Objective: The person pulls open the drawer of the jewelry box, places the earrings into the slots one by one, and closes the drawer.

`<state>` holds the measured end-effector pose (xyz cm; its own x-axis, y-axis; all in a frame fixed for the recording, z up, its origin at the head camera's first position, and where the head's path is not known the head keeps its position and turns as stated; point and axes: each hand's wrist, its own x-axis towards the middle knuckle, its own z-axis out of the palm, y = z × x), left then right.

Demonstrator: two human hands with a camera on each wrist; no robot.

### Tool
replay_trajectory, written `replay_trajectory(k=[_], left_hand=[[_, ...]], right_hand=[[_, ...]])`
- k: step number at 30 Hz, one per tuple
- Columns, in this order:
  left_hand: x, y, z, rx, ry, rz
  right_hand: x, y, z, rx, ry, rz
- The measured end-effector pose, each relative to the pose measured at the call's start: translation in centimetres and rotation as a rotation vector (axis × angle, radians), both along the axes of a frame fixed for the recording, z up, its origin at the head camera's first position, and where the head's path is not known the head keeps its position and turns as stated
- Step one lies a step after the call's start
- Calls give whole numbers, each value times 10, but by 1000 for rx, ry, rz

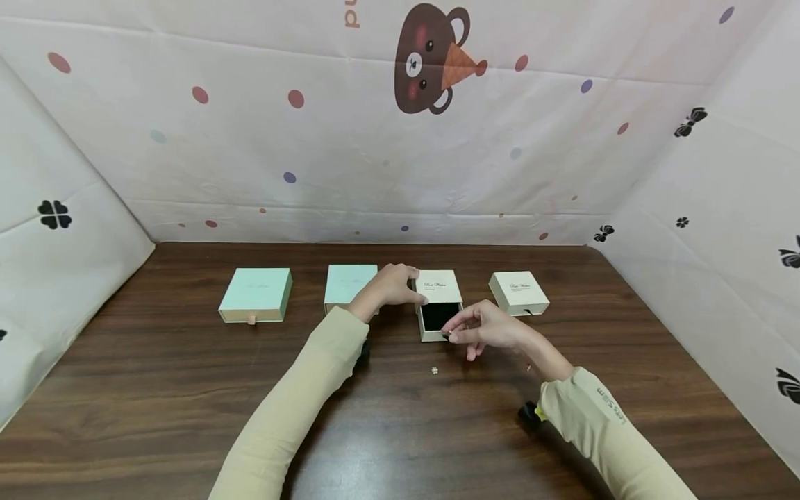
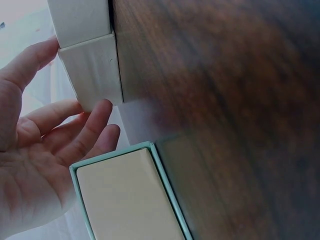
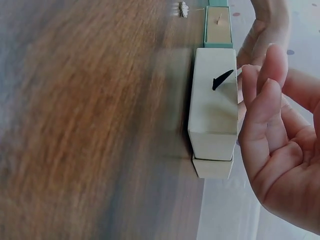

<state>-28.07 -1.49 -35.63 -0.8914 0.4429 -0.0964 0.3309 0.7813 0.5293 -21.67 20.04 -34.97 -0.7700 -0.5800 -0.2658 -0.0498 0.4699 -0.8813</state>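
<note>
A white gift box stands partly slid open, its drawer showing a black lining. My left hand grips the box's cover, thumb near the front and fingers toward the back. In the left wrist view, the left hand touches the box's white side. My right hand is at the drawer's front edge, thumb and fingertips pinching a tiny pale piece, perhaps jewelry. The fingers largely hide it. In the right wrist view, a black ribbon tab sticks out from the drawer front, beside the right hand.
A small flower-shaped ornament lies on the wooden table in front of the box. Mint boxes stand to the left, another white box to the right. A printed cloth hangs behind.
</note>
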Motion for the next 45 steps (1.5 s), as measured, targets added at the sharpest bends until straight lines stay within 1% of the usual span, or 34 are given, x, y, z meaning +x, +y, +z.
replay_trajectory(k=[5, 14, 21, 30, 34, 40, 43, 45], left_hand=[[0, 0, 0, -5, -3, -1], [0, 0, 1, -4, -2, -1], [0, 0, 1, -11, 0, -2], [-1, 0, 1, -9, -10, 6], [-1, 0, 1, -12, -7, 5], [-1, 0, 1, -6, -12, 8], [-1, 0, 1, -13, -10, 4], [-1, 0, 1, -15, -7, 0]], right_hand=[[-3, 0, 0, -17, 26, 0], [-6, -2, -1, -28, 47, -44], [-8, -3, -2, -4, 66, -53], [-9, -8, -3, 19, 121, -103], [-11, -9, -5, 17, 131, -111], [-16, -11, -6, 56, 140, -131], [-16, -12, -6, 59, 134, -155], [-17, -14, -5, 70, 151, -170]])
